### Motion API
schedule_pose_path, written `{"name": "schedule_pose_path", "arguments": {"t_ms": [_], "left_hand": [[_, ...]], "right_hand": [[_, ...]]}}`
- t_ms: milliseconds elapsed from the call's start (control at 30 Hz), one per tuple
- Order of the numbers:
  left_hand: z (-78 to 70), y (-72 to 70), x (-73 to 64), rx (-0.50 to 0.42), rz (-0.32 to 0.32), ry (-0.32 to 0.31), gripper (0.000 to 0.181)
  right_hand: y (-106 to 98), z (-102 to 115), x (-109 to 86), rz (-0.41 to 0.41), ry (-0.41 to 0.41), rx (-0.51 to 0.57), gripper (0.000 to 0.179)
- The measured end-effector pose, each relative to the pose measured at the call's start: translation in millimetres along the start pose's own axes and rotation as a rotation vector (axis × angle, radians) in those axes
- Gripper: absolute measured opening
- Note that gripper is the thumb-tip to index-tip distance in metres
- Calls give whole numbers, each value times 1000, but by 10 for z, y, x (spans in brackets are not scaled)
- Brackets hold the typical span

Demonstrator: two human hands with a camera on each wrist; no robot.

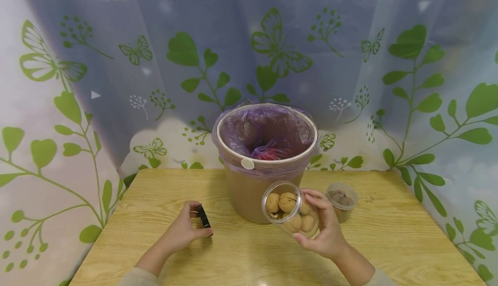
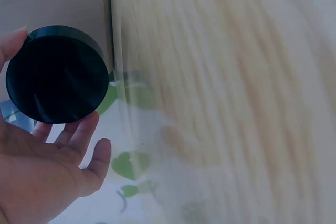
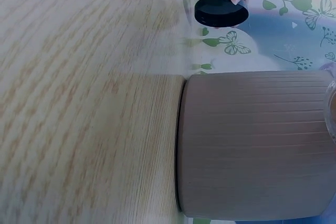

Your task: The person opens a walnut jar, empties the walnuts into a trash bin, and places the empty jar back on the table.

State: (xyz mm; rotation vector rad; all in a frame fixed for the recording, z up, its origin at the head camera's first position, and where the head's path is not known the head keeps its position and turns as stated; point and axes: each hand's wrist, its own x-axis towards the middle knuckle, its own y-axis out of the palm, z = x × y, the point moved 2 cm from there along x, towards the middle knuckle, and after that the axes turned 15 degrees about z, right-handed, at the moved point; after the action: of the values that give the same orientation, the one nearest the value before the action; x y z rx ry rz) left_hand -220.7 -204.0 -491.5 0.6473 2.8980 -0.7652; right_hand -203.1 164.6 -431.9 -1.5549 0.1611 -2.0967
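Observation:
My left hand (image 1: pixel 180 229) grips a round black screw lid (image 1: pixel 203 216) by its edge, thumb on one side and fingers on the other, above the table at left. The left wrist view shows the lid's (image 2: pixel 58 77) dark round face. In my right hand (image 1: pixel 326 232) is a clear plastic jar (image 1: pixel 307 227) of whole walnuts (image 1: pixel 288 202), its uncovered mouth tipped up and to the left. The jar is in front of the bin and overlaps its lower wall in the head view. In the right wrist view only a sliver of its clear rim (image 3: pixel 331 109) shows at the right edge.
A beige bin (image 1: pixel 249 199) with a purple bag liner (image 1: pixel 238 136) stands at the middle back of the wooden table (image 1: pixel 241 255); something red shows inside. Behind my right hand stands another clear jar (image 1: pixel 343 212) with brown pieces. Patterned curtain (image 1: pixel 218 0) surrounds the table.

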Motion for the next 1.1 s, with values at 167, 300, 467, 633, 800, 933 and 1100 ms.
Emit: {"name": "schedule_pose_path", "arguments": {"t_ms": [167, 300, 467, 633, 800, 933, 1100], "left_hand": [[41, -11, 9, 1, 6, -17, 89], [59, -17, 20, 10, 9, -18, 89], [82, -21, 20, 31, 7, -27, 87], [74, -37, 0, 43, 2, -26, 90], [80, -71, -18, 82, -13, -44, 93], [105, -113, -28, 162, -33, -63, 95], [85, -168, -59, 286, -27, -103, 98]], "right_hand": [[-8, -3, -6, -7, -3, -6, 75], [-13, -7, -18, -9, 3, -4, 76], [-17, -5, -24, -8, 9, -3, 76], [-19, 3, -16, -12, 9, -10, 75], [-23, 14, -3, -18, 6, -17, 75], [-36, 20, 1, -25, 3, -21, 74], [-50, 23, -3, -25, 4, -18, 74]]}}
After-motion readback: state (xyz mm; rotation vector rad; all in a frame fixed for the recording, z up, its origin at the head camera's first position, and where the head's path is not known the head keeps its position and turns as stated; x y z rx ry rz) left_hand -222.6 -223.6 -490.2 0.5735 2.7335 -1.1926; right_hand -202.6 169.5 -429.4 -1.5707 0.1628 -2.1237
